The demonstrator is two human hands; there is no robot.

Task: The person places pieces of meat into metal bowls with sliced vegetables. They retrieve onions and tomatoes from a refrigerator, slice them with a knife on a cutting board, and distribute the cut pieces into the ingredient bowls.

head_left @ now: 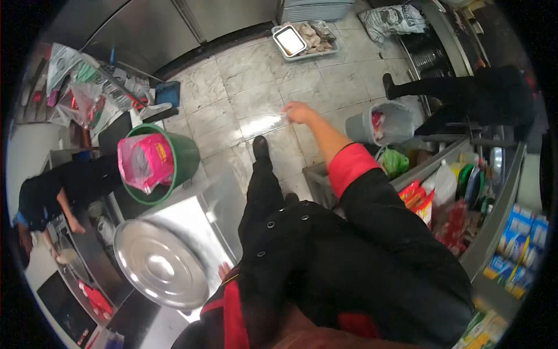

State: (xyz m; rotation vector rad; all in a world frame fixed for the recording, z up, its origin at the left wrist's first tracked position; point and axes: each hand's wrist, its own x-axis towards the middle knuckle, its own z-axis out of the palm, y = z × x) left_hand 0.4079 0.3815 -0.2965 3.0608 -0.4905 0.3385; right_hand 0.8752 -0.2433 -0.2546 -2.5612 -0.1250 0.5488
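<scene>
My right hand (299,112) is stretched out over the tiled floor, its fingers loosely bent and slightly apart, with nothing visible in them. Low in the view, part of my left hand (224,270) shows beside my body, fingers apart, at the edge of a shiny metal surface (203,218). A large round metal lid (161,263) lies on that surface, left of my left hand. The grey bin (357,128) with a clear liner stands right of my right hand.
A green bin (186,160) with a pink bag stands left. A tray of food (317,41) sits on the floor ahead. One person (46,195) is at the left counter, another (494,96) at the right. Packets fill an open metal container (491,238) at right.
</scene>
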